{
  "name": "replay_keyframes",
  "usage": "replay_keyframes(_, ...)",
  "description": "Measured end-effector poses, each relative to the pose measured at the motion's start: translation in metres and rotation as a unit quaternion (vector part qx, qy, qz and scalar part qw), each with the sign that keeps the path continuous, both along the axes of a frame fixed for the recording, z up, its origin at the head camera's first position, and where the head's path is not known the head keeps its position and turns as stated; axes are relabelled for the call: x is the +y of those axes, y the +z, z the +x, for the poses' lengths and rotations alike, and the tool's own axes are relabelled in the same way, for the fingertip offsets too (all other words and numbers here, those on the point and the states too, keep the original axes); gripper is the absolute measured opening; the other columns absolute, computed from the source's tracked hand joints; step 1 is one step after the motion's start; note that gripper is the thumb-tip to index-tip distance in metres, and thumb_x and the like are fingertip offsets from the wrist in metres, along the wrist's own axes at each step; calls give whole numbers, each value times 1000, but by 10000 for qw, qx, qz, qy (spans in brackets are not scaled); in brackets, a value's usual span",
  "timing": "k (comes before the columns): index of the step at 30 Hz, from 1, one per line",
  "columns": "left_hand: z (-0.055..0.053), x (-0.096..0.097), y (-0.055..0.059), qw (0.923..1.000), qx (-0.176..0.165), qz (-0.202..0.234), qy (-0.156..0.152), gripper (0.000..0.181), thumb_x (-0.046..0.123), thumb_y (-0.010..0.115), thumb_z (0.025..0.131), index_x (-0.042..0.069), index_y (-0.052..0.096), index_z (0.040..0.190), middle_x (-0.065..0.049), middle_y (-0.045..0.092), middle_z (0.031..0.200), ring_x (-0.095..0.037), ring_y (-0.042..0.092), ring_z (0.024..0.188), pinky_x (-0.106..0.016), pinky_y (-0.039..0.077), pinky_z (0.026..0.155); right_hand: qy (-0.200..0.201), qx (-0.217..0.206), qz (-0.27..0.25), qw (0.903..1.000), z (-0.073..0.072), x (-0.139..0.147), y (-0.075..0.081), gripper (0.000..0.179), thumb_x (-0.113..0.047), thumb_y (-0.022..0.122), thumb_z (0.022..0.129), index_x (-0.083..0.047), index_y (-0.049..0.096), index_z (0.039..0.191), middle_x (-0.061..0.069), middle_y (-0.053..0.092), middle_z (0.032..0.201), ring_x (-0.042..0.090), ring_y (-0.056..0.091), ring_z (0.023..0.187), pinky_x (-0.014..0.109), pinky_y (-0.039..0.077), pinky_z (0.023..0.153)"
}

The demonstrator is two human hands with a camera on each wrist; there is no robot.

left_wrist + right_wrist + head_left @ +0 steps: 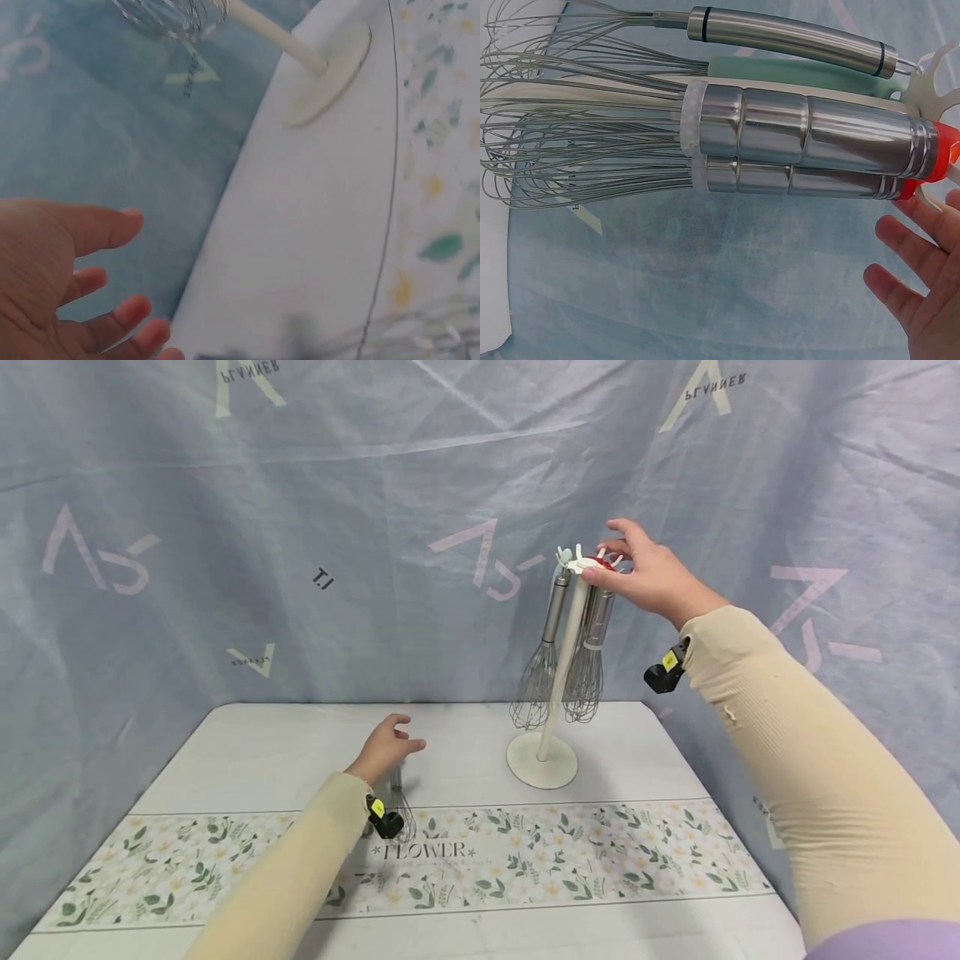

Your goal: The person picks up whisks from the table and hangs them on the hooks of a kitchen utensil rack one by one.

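A cream stand (543, 772) with a round base and hooks on top holds several hanging whisks. One whisk (795, 39) has a steel handle with black rings; behind it is a mint green handle (780, 73). Two thicker steel-handled whisks (832, 133) with red ends hang side by side. My right hand (639, 568) is at the hooks, thumb by the white hub and fingers spread near the red ends. Low over the table, my left hand (385, 748) has parted, relaxed fingers and holds nothing. Another whisk (401, 814) lies below it, partly hidden by hand and wrist.
The white table (285, 752) carries a printed floral band (540, 860) across its front half. Grey-blue cloth (300, 510) hangs behind and along both sides, close behind the stand. Each wrist wears a small black camera (664, 672).
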State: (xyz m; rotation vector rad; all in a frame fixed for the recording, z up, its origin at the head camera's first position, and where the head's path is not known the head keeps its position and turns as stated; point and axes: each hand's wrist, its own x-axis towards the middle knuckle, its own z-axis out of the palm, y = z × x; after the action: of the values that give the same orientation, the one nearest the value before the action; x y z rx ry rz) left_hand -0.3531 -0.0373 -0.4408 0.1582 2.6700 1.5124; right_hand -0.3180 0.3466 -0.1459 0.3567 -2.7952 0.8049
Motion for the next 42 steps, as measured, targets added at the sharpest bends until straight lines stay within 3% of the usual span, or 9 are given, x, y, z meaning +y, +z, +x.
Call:
replay_keyframes(7,1,-18,-22,9991,-290,-105,289,71,19,69,95,2,35,154,-29,48,144,-44,55,124,-55,51,93,0,98,61,9999,-4,2,-1,101,-66,61,91,-26,4,164,6,30,164,42,38,140,62,33,109)
replay_keyframes(13,5,-24,-35,9946,-798,471,459,74,17,67,95,1,29,156,-32,39,149,-50,53,123,-47,59,74,30,197,93,9998,-6,4,-3,100,-66,61,91,-25,5,164,7,32,164,42,41,140,63,34,108)
replay_keyframes(16,6,-24,-40,9913,-973,697,554,76,16,69,94,1,27,156,-34,44,143,-50,59,113,-44,60,68,18,177,113,9998,-6,4,-3,101,-67,61,91,-26,4,164,7,31,164,43,40,140,63,34,108)
replay_keyframes(20,7,-23,-46,9906,-985,674,676,75,14,71,92,-1,31,153,-31,57,122,-36,65,89,-38,59,60,-10,150,149,9998,-5,4,-3,101,-68,60,91,-26,3,164,7,30,164,43,39,140,64,34,108)
replay_keyframes(27,7,-21,-49,9890,-1039,786,707,66,6,73,88,-2,42,146,-20,66,96,-23,65,62,-35,56,50,7,164,141,9998,-5,3,-2,101,-67,60,91,-26,3,164,7,31,164,43,39,141,63,34,108)
replay_keyframes(42,9,-20,-44,9896,-1069,769,582,61,4,66,90,-6,41,144,-22,65,96,-22,64,64,-33,56,50,-2,178,118,9998,-5,2,-3,101,-66,60,91,-25,3,164,7,32,164,43,40,139,63,34,108)
